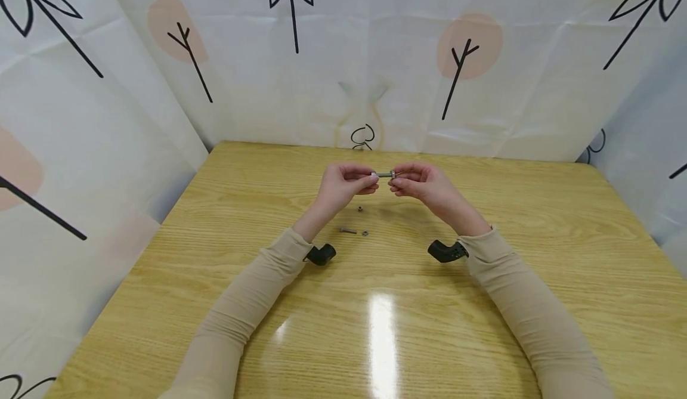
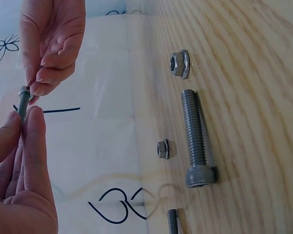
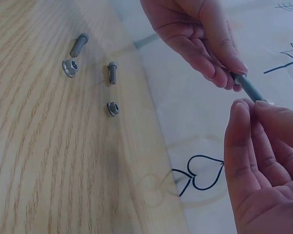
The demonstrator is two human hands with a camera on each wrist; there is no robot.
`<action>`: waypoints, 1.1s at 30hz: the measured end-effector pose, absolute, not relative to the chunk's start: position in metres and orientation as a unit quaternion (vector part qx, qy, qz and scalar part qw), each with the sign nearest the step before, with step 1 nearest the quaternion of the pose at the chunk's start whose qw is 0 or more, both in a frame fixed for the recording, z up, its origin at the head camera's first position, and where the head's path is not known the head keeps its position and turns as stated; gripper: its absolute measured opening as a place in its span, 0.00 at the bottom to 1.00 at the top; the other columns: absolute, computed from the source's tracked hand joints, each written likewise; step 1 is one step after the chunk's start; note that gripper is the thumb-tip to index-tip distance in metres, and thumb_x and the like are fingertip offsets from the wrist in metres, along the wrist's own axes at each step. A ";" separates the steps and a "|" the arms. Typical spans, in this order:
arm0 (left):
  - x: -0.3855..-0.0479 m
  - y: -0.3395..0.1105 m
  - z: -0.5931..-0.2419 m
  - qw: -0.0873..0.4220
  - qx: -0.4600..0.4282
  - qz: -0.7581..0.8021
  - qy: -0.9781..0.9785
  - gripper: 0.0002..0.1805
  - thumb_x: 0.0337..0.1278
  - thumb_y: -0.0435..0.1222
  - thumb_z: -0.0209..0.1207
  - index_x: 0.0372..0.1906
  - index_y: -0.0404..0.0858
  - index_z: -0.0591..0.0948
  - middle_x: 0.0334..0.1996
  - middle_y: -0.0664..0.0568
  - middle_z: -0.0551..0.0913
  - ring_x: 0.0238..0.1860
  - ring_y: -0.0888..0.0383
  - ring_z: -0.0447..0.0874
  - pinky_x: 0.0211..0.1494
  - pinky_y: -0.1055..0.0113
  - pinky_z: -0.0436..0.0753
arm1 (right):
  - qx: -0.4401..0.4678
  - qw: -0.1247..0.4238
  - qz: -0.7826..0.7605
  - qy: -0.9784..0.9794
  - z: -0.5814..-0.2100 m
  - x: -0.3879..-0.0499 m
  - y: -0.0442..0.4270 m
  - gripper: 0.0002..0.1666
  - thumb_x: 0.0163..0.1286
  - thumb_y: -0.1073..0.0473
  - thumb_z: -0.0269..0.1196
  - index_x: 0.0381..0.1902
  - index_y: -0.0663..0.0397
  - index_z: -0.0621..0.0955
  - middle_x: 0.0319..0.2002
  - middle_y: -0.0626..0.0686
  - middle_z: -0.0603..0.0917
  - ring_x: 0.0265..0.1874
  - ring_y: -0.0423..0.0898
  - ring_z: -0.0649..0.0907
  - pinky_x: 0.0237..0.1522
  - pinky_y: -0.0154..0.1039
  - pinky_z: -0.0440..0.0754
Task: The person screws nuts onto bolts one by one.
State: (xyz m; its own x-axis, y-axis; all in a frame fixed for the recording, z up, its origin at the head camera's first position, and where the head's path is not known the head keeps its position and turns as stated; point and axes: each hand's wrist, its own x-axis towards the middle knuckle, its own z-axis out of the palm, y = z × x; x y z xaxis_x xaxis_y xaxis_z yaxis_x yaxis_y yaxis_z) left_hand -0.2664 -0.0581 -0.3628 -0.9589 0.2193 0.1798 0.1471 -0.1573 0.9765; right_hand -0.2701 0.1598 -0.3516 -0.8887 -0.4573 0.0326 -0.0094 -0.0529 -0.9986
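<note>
"One grey, threaded metal bolt [image 1: 384,175]: where, and lying which way?"

"Above the yellow, wood-grained desk [image 1: 451,327], towards its far edge, long axis running left to right."

"Which hand's nearer?"

"Neither: left hand [image 1: 344,182] and right hand [image 1: 422,184] pinch opposite ends."

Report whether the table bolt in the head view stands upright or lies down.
Lying down: the bolt stretches lengthwise along the table in both the head and left wrist views.
</note>
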 end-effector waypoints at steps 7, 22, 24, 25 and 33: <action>-0.268 -0.062 -0.365 0.029 0.135 0.755 0.641 0.10 0.55 0.24 0.63 0.41 0.21 0.81 0.34 0.33 0.84 0.33 0.50 0.87 0.43 0.56 0.87 | -0.173 0.168 -0.681 0.691 -0.354 -0.273 0.155 0.17 0.74 0.57 0.56 0.48 0.68 0.75 0.36 0.56 0.82 0.35 0.46 0.82 0.42 0.41 0.85; -0.273 -0.061 -0.364 0.040 0.144 0.746 0.649 0.09 0.55 0.26 0.64 0.40 0.23 0.82 0.35 0.31 0.84 0.33 0.50 0.87 0.42 0.57 0.87 | -0.178 0.145 -0.692 0.685 -0.349 -0.270 0.159 0.19 0.69 0.68 0.59 0.55 0.72 0.73 0.41 0.55 0.85 0.40 0.47 0.85 0.51 0.45 0.83; -0.274 -0.060 -0.365 0.043 0.145 0.746 0.649 0.10 0.55 0.26 0.65 0.40 0.23 0.82 0.35 0.32 0.84 0.33 0.49 0.87 0.42 0.57 0.87 | -0.172 0.145 -0.682 0.696 -0.350 -0.270 0.159 0.19 0.71 0.66 0.59 0.55 0.73 0.73 0.38 0.53 0.85 0.37 0.44 0.85 0.47 0.42 0.85; -0.274 -0.059 -0.365 0.045 0.144 0.745 0.649 0.10 0.55 0.27 0.65 0.40 0.23 0.82 0.34 0.33 0.84 0.33 0.49 0.87 0.42 0.57 0.87 | -0.169 0.147 -0.679 0.699 -0.350 -0.271 0.159 0.20 0.71 0.64 0.58 0.55 0.74 0.72 0.37 0.53 0.84 0.36 0.44 0.84 0.45 0.41 0.85; -0.274 -0.056 -0.360 0.050 0.132 0.748 0.648 0.11 0.55 0.27 0.65 0.42 0.24 0.82 0.38 0.31 0.83 0.34 0.50 0.87 0.43 0.58 0.87 | -0.162 0.154 -0.689 0.689 -0.347 -0.271 0.159 0.20 0.73 0.59 0.58 0.55 0.69 0.71 0.40 0.56 0.82 0.37 0.47 0.83 0.44 0.40 0.85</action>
